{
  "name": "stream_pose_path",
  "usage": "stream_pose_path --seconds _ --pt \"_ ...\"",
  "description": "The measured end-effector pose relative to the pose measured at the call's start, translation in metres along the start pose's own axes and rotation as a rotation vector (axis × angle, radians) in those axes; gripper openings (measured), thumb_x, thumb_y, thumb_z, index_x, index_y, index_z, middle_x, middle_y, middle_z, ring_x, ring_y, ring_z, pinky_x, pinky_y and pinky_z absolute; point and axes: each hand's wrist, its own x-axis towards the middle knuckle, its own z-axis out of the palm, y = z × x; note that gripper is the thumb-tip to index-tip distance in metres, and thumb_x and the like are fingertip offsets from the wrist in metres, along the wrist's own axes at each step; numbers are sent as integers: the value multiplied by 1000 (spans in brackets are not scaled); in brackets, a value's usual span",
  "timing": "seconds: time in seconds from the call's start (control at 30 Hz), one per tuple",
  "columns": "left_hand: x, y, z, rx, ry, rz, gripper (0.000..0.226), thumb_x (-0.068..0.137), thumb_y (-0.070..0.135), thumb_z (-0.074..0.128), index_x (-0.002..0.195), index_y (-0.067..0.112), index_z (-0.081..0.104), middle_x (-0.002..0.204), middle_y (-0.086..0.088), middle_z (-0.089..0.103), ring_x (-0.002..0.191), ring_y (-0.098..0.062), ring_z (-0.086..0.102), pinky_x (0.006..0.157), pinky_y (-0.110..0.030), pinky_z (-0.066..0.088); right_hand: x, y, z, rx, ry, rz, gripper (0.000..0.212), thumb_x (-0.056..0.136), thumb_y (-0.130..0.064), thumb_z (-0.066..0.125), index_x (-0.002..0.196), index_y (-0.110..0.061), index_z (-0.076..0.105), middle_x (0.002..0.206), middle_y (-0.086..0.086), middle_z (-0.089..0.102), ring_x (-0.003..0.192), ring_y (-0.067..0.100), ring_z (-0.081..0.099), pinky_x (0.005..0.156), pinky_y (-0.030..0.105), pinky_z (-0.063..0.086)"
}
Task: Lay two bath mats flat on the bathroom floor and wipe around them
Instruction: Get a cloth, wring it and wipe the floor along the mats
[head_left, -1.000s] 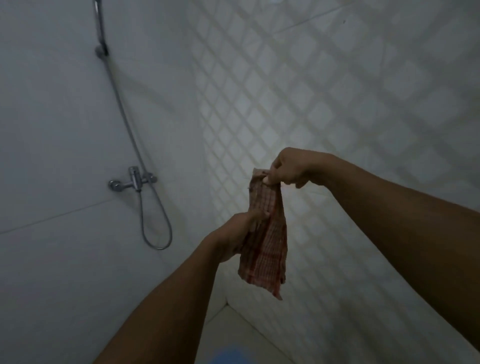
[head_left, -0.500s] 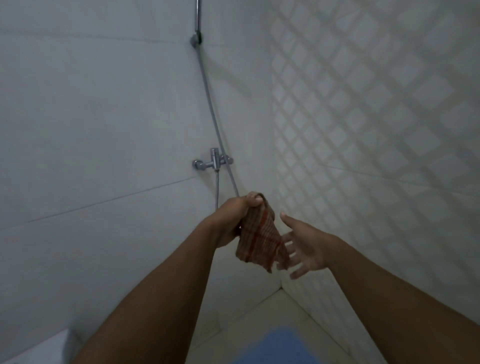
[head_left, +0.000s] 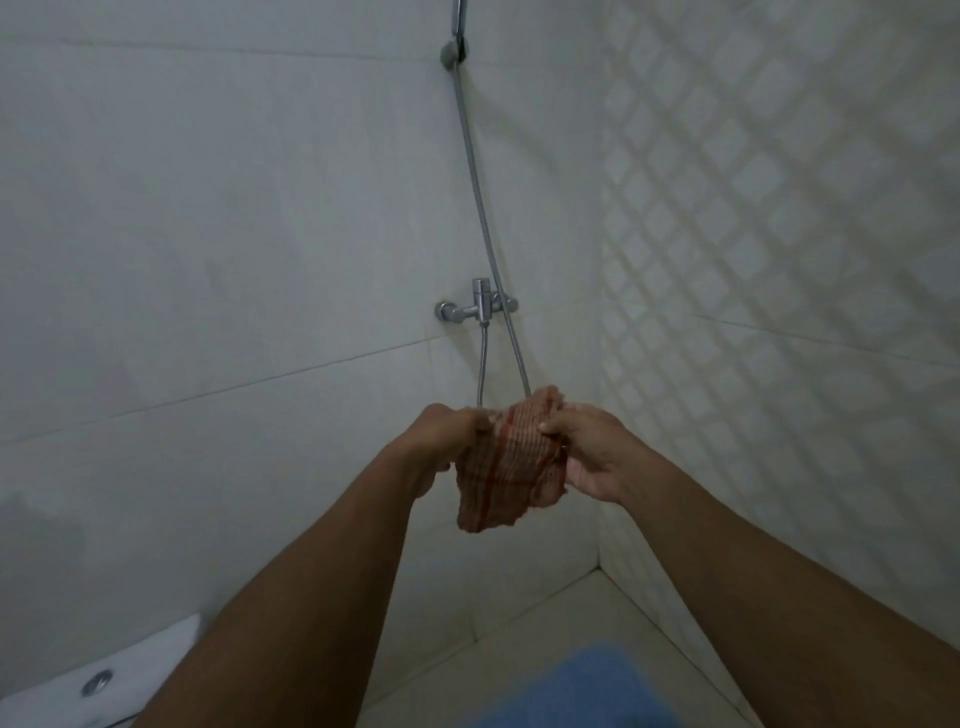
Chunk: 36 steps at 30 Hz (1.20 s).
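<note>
Blue fuzzy bath mat at 6 o'clock, on floor; second unseen. Red-checked woven cloth bunched, fingers of left hand and right hand gripping it; wiping likely pending.

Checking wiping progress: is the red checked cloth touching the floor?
No, the left hand and right hand hold the red checked cloth in mid-air.

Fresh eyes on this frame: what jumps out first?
Centre frame, the left hand and right hand both grip a bunched red-checked cloth, held up in the air. Just behind it a chrome shower mixer sits on the wall, its hose running upward. A blue bath mat lies on the floor at the bottom edge.
</note>
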Motion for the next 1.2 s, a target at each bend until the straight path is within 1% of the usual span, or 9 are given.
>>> stream_pose_path --seconds 0.17,0.37,0.43,0.57,0.63,0.77,0.87,1.07,1.2 --pt "18 -20 18 -3 99 -89 25 95 20 62 110 1 67 109 -15 68 88 -22 59 66 -28 43 30 0 -10 -184 133 63 78 87 17 57 150 -16 25 119 28 49 81 28 65 58 34 55" --pt "43 -34 45 11 183 -255 34 94 21 65 118 -2 61 114 -19 67 91 -25 62 64 -30 45 69 2 -33 -581 -117 157 42 80 18 63 119 3 63 122 27 60 113 36 60 95 43 54" --pt "52 -37 57 22 242 -306 47 92 23 70 127 -4 54 120 -20 65 98 -28 63 64 -30 49 85 4 -42 -735 -162 127 40 76 18 67 113 4 68 117 27 64 112 37 62 96 42 56" --pt "63 -47 87 47 379 -303 84 95 16 65 154 1 6 140 -23 51 121 -34 57 98 -39 51 115 12 -58 -1079 -259 55 22 76 7 77 96 -3 79 98 16 75 97 28 70 86 36 58" --pt "65 -59 98 47 356 -247 77 95 15 63 154 16 13 125 -18 60 109 -29 63 97 -41 55 126 20 -64 -1208 -295 23 14 78 -2 80 91 -7 81 93 13 77 94 26 71 89 38 60" --pt "59 -84 104 257 255 -187 28 96 23 64 122 15 70 111 -9 74 96 -22 69 74 -24 54 140 36 -75 -1335 -358 -15 9 84 -16 78 89 -9 79 92 10 75 93 26 69 79 34 57" --pt "54 -96 102 298 231 -179 18 95 27 68 105 15 75 93 -4 75 75 -12 68 54 -12 46 146 46 -79 -1364 -410 -10 12 88 -20 72 86 -9 76 96 12 73 98 28 67 73 27 48" --pt "55 -95 101 147 235 -202 21 75 18 88 81 11 69 79 -6 67 73 -18 63 75 -38 59 145 56 -84 -1377 -420 -7 14 88 -25 68 79 -14 72 98 19 68 93 33 65 69 37 61" --pt "14 -139 46 -174 205 -236 6 92 4 67 88 0 64 83 -16 57 81 -25 58 86 -41 59 108 94 -20 -1313 -604 55 13 91 -21 67 84 -11 68 84 13 66 78 28 65 67 34 53"
